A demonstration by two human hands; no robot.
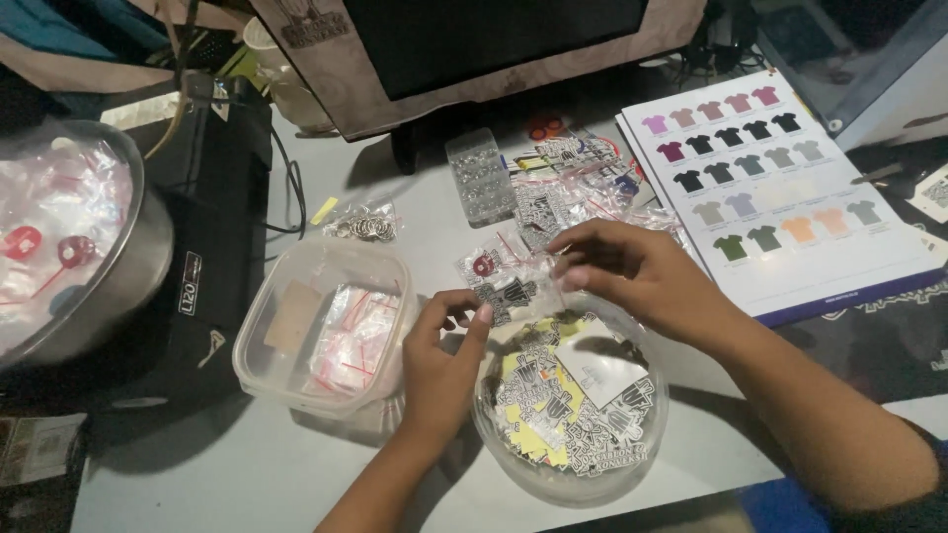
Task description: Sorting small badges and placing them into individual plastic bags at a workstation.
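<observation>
Both hands, the left hand (441,341) and right hand (632,268), pinched a small clear bag (509,279) between them, maybe to keep it open above the bowl of stickers (571,400).

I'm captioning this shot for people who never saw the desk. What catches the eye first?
Both hands, left hand and right hand, pinch a small clear zip bag at the centre, over a round clear bowl of stickers. At right lies a colour chart of shirts; at far left, a metal bowl of bags.
</observation>
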